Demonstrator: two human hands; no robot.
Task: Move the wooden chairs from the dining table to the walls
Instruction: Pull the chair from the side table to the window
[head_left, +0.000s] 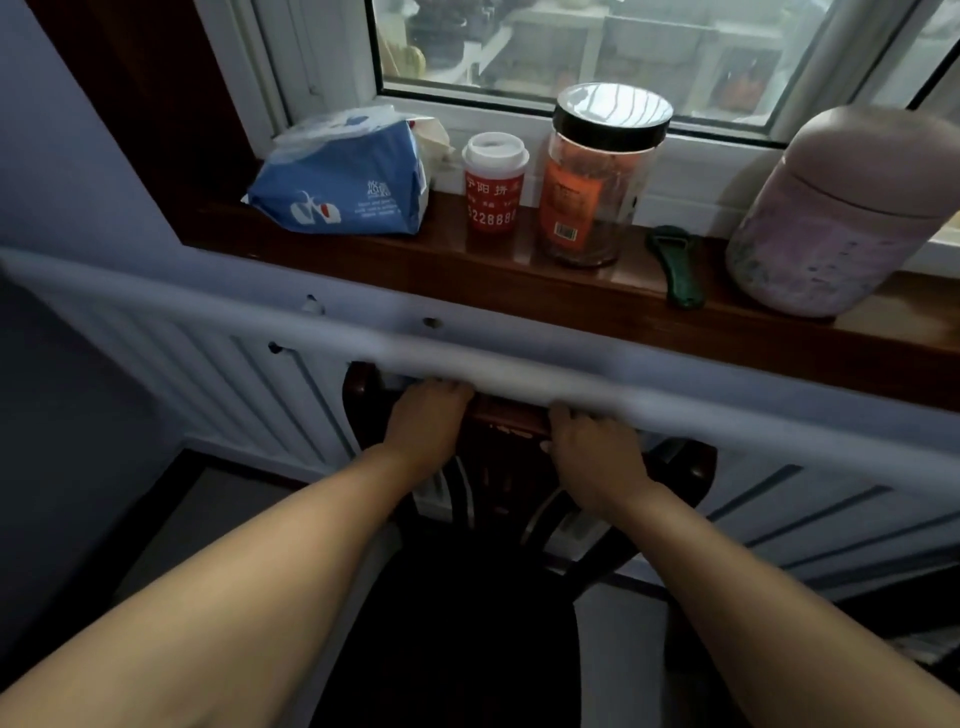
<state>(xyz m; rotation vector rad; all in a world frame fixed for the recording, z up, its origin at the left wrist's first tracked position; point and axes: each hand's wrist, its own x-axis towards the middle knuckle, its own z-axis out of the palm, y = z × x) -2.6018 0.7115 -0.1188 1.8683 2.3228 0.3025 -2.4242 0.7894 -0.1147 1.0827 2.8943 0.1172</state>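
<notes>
both hands on the top rail of a dark wooden chair (511, 415), left hand (423, 423) and right hand (597, 457) each with a clenched grip around it. chair back pressed close under the pale ledge (467, 358) of the wall below the window sill (519, 291). placement step, seemingly near done; next: settle the legs flat, let go, fetch another chair.

Chair (498, 519) against wall (779, 499), below windowsill (519, 291).
</notes>
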